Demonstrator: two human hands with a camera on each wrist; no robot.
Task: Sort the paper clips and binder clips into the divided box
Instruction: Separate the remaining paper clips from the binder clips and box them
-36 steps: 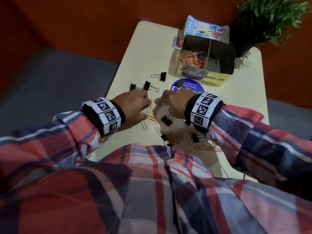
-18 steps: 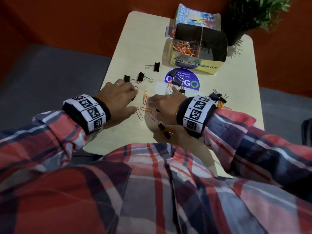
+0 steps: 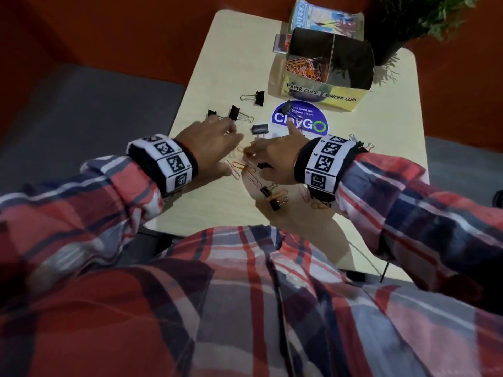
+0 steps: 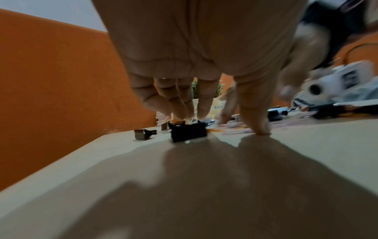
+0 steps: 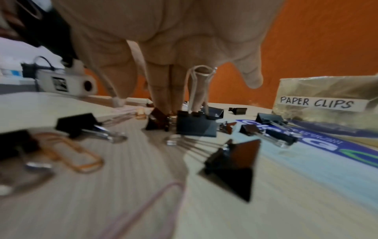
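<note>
The divided box (image 3: pixel 321 94) stands at the table's far right; its left cell holds orange paper clips (image 3: pixel 304 69), and its right cell looks dark. Black binder clips (image 3: pixel 234 113) and loose orange paper clips (image 3: pixel 239 167) lie scattered on the table. My left hand (image 3: pixel 223 148) reaches down with relaxed fingers. Its thumb tip touches the table beside a black binder clip (image 4: pixel 188 132), which it does not grip. My right hand (image 3: pixel 269 151) sets straight fingertips (image 5: pixel 169 106) on the table beside an upright binder clip (image 5: pixel 195 126), with the index finger stretched toward the sticker.
A round blue sticker (image 3: pixel 299 121) lies in front of the box, with a binder clip (image 3: pixel 287 106) on it. A printed packet (image 3: pixel 326 20) and a potted plant (image 3: pixel 424 17) stand behind the box. More clips (image 3: pixel 272 200) lie under my right wrist. The table's left edge (image 3: pixel 190 85) is close.
Both hands have slid forward across the table. The left has moved closer to the binder clips on the left, and the right index finger now stretches toward the sticker.
</note>
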